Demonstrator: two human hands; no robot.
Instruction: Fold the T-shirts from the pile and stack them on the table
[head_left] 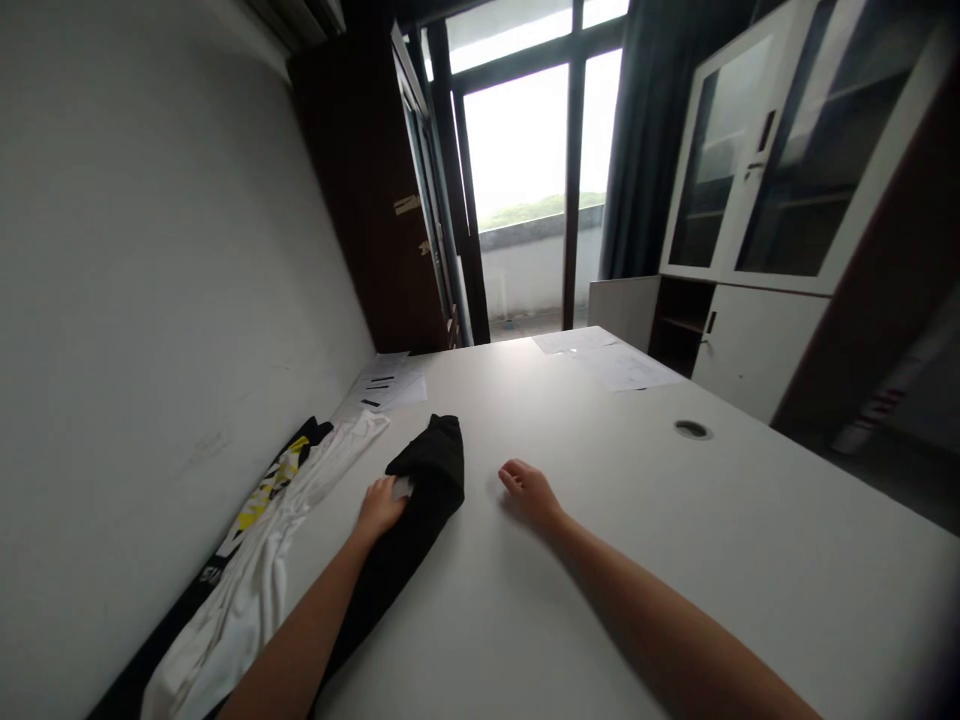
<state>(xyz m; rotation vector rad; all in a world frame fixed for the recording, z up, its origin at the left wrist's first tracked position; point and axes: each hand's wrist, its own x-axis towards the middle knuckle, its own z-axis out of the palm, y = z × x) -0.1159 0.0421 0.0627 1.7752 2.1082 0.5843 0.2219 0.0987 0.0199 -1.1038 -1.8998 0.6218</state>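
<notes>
Against the wall [150, 300] on my far left, a black garment with a yellow-and-white print [262, 494] lies in a long, narrow strip. Next to it, a white garment [251, 570] is stretched out along the counter [675, 560], its fabric wrinkled; beyond its far end, I see printed papers [401, 388].

Coming right, my left hand [379, 508] grasps the edge of the plain black garment [437, 478], which lies on the counter between my two hands, its near part running back beside my left forearm. A pale patch shows at the fingers, perhaps a label or lining; I can't make it out properly from here.

As far as I can judge, the two garments by the wall are already set aside, while this one is only partly arranged: its far end is bunched up, and smoothing it flat remains undone.

My right hand [529, 490] is released, fingers loosely curled around nothing I can see, apart from the cloth. Further right, loose sheets [634, 368] and a cable grommet [692, 430] sit well away from the garment.
</notes>
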